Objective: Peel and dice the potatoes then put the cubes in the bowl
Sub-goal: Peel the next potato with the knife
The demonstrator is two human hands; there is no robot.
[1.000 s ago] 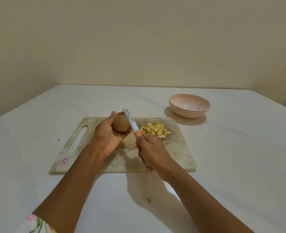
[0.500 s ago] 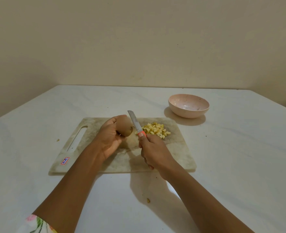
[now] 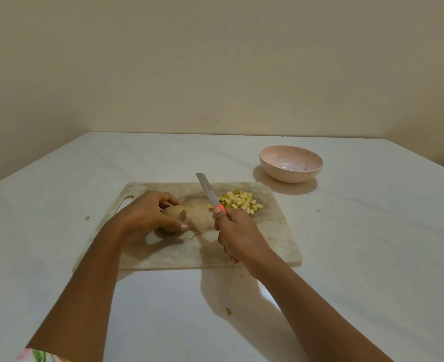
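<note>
Desk [image 3: 372, 257] carried a worn cutting board [image 3: 275, 244], with a pink bowl [image 3: 291, 177] just beyond its far right corner, likely kept close for filling. The left hand [image 3: 147, 215] curled over a brown-skinned potato [image 3: 172, 212], steadying it on the board, while the right hand [image 3: 239, 236] gripped a knife [image 3: 208, 190], blade angled up and away. Diced potato cubes [image 3: 239, 201] lay heaped beside the blade, not yet in the bowl.

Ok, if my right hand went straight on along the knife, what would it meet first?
Likely nothing: the knife in the right hand points away, slightly left, past the far edge of the cutting board onto table. The potato cubes lie right of that line, the potato left.
</note>
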